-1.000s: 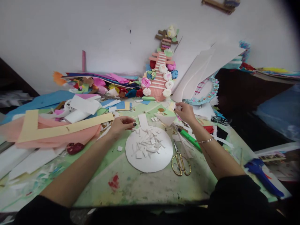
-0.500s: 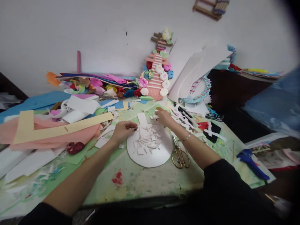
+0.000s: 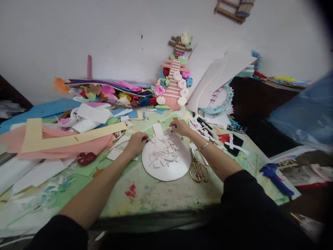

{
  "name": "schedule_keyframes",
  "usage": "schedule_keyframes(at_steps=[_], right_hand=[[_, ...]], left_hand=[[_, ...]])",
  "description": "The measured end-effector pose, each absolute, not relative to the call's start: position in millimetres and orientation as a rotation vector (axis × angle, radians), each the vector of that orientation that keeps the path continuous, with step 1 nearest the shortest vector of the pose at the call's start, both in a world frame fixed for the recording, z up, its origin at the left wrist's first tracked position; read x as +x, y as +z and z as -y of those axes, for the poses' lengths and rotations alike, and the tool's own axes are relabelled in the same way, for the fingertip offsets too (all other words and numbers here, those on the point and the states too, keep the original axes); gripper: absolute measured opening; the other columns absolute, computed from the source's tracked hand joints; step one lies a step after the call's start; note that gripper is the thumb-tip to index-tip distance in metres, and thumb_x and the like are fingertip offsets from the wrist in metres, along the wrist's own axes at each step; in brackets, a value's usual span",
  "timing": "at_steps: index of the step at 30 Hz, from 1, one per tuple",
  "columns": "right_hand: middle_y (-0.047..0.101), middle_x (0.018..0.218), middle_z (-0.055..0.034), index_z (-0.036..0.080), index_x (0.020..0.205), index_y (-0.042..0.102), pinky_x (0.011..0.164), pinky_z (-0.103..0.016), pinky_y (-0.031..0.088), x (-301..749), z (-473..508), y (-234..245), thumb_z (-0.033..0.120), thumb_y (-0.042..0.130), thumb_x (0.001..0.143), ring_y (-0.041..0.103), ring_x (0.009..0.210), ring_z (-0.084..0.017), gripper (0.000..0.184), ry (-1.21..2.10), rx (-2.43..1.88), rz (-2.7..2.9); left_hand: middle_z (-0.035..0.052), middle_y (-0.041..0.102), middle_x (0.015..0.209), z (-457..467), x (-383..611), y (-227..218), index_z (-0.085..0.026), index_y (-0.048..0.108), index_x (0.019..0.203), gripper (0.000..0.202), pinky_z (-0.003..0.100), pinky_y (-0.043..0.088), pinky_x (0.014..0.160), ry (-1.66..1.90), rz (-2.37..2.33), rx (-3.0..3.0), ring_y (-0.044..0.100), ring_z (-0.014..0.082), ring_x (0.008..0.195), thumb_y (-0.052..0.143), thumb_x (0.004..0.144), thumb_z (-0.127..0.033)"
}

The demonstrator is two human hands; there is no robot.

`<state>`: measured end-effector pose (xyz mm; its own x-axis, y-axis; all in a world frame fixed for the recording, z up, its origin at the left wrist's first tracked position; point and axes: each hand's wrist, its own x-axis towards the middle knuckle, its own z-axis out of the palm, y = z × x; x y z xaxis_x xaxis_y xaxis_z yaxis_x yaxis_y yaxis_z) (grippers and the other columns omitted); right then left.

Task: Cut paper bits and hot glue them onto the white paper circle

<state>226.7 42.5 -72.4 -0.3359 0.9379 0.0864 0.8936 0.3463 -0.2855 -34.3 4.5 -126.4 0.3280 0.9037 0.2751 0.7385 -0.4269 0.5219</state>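
White paper disc (image 3: 169, 170) lies flat on the paint-stained green table (image 3: 161, 198), centre of the scene, near the front edge. A pile of small white scraps (image 3: 163, 152) covers its far half; the near half is bare.

Left hand (image 3: 137, 141): at the disc's left rim, fingers curled in narrow, tips touching the rim by the scraps. Can't tell if it pinches anything.

Right hand (image 3: 181, 127): at the disc's far rim, fingers bent down and close together over the scraps. Whether it grips one is too small to tell. Thin bracelet (image 3: 204, 146) on that wrist.

Gold-handled scissors (image 3: 198, 168) lie just right of the disc, blades pointing far.

Left side: cream L-shaped strip (image 3: 67, 139) on top of a pink sheet (image 3: 52, 151).

Far, against the wall: guitar-shaped paper craft (image 3: 174, 86) with paper flowers, upright; white sheets (image 3: 213, 80) lean right of it.

Red paint smear (image 3: 131, 191) on the table, near-left of the disc. Blue tool (image 3: 275, 175) at the table's right edge, well apart from both hands.
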Motion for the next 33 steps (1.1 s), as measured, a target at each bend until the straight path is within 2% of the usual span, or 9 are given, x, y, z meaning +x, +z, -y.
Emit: schedule_keyframes(at_steps=[4,8,12,14,19,23,25,29,33], right_hand=[[0.072,0.086,-0.0039,0.016,0.105,0.071,0.069,-0.022,0.046,234.0,-1.4,-57.7,0.015,0.065,0.073,0.064,0.076,-0.015,0.032,0.42,-1.55,2.354],[0.074,0.089,-0.0008,0.022,0.11,0.07,0.065,-0.019,0.049,237.6,24.5,-55.5,0.022,0.066,0.076,0.068,0.069,-0.011,0.035,0.764,-1.391,2.383],[0.074,0.089,-0.0057,0.013,0.106,0.07,0.071,-0.021,0.051,247.2,-3.6,-62.9,0.005,0.051,0.08,0.07,0.075,-0.013,0.033,0.515,-1.639,2.186],[0.074,0.091,-0.0087,0.011,0.108,0.068,0.078,-0.025,0.05,251.6,-30.6,-68.3,0.001,0.046,0.08,0.07,0.082,-0.016,0.037,0.39,-1.707,2.152],[0.069,0.111,-0.014,0.011,0.103,0.069,0.095,-0.034,0.043,251.3,-88.2,-85.8,0.006,0.057,0.08,0.062,0.105,-0.022,0.026,0.195,-1.732,2.239],[0.068,0.1,-0.0084,0.011,0.093,0.066,0.09,-0.039,0.046,248.1,-108.1,-99.7,0.026,0.062,0.086,0.063,0.096,-0.019,0.016,0.151,-1.744,2.291],[0.069,0.093,-0.0091,0.011,0.085,0.067,0.085,-0.035,0.046,249.4,-111.1,-102.9,0.025,0.058,0.088,0.063,0.09,-0.018,0.016,0.129,-1.757,2.258],[0.072,0.081,-0.0108,0.011,0.077,0.071,0.076,-0.026,0.043,258.9,-111.3,-96.3,0.017,0.052,0.083,0.064,0.081,-0.019,0.02,0.094,-1.771,2.129],[0.073,0.086,-0.0091,0.011,0.096,0.072,0.072,-0.025,0.044,272.3,-110.5,-77.7,0.023,0.041,0.088,0.065,0.079,-0.018,0.034,0.075,-1.776,1.993]], left_hand=[[0.0067,0.068,0.079,0.4,-36.1,-120.4,-0.017,0.066,0.077,0.014,0.03,0.048,0.069,0.83,-1.464,2.236,0.061,0.0187,0.072,0.054,0.072,-0.023],[0.0063,0.071,0.086,12.3,-29.1,-111.0,-0.019,0.069,0.08,0.019,0.029,0.046,0.07,0.924,-1.254,2.217,0.061,0.0195,0.081,0.059,0.075,-0.034],[0.0087,0.072,0.091,23.9,-17.2,-106.6,-0.019,0.073,0.085,0.021,0.034,0.045,0.084,0.883,-0.947,2.32,0.061,0.0219,0.089,0.062,0.076,-0.035],[0.0099,0.072,0.093,25.4,-14.8,-106.9,-0.018,0.073,0.091,0.024,0.035,0.045,0.085,0.896,-0.955,2.333,0.061,0.0223,0.091,0.059,0.08,-0.033],[0.0103,0.069,0.098,15.3,-30.3,-103.3,-0.019,0.071,0.095,0.029,0.037,0.045,0.087,0.913,-1.249,2.372,0.06,0.0229,0.095,0.045,0.083,-0.022],[0.0094,0.066,0.091,9.6,-61.9,-91.0,-0.017,0.066,0.09,0.027,0.034,0.047,0.072,0.52,-1.482,2.296,0.061,0.024,0.084,0.063,0.069,-0.035],[0.0054,0.064,0.085,12.9,-75.1,-84.5,-0.019,0.062,0.087,0.036,0.03,0.044,0.062,0.248,-1.452,2.249,0.06,0.0217,0.074,0.071,0.058,-0.04],[0.0012,0.062,0.081,25.0,-77.6,-79.9,-0.022,0.057,0.08,0.028,0.026,0.037,0.059,0.015,-1.313,2.32,0.056,0.0199,0.073,0.069,0.054,-0.027],[0.0001,0.06,0.069,30.5,-64.9,-83.9,-0.022,0.053,0.065,0.012,0.027,0.03,0.056,-0.029,-1.286,2.385,0.053,0.0196,0.068,0.059,0.055,-0.019]])
